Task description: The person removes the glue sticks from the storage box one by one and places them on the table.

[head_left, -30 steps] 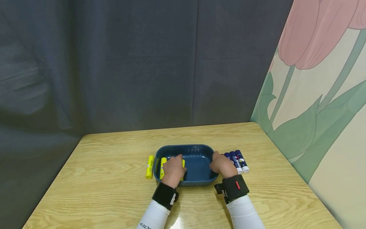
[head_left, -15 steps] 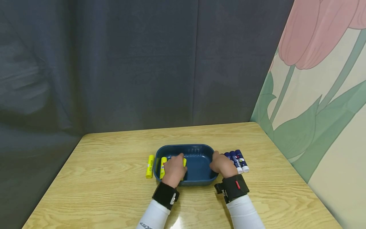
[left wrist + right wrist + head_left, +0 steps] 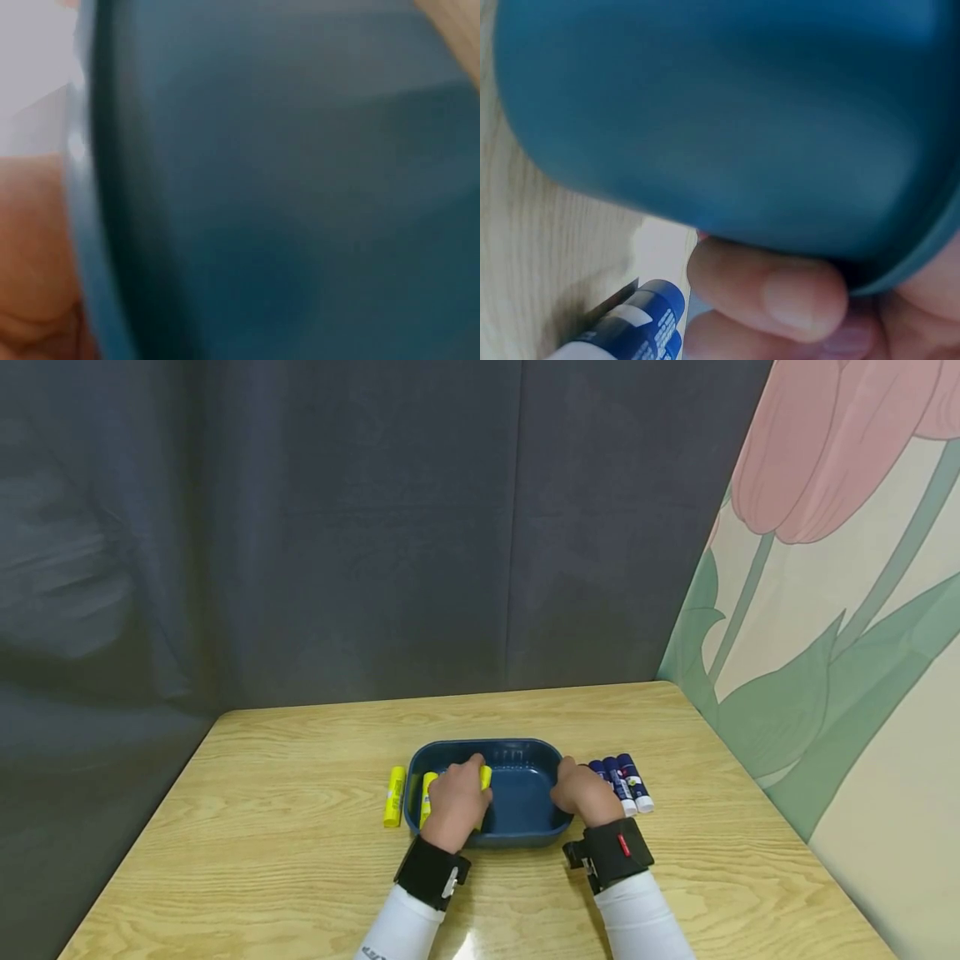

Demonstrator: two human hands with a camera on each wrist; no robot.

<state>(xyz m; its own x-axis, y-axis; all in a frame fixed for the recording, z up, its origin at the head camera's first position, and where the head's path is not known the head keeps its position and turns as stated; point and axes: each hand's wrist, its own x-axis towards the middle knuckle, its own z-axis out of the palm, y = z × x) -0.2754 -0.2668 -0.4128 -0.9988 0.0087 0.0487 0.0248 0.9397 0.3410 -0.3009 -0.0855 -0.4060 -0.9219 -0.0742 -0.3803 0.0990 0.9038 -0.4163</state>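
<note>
Unreadable print on yellow tubes (image 3: 393,797), blue tubes (image 3: 622,328)

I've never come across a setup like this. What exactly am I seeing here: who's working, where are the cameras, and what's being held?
No machine is at work: these are a person's bare hands, with a black band round each wrist. The wide picture comes from a head camera looking down at a wooden table; the two close-ups come from the wrists.

The right hand grips the right end of a blue tray. The left hand is over the tray's left part and seems to hold a yellow tube; its close-up is blurred and mostly tray. A second yellow tube lies in the tray, a third yellow tube on the table to its left. To its right lie dark blue tubes with white ends.
</note>
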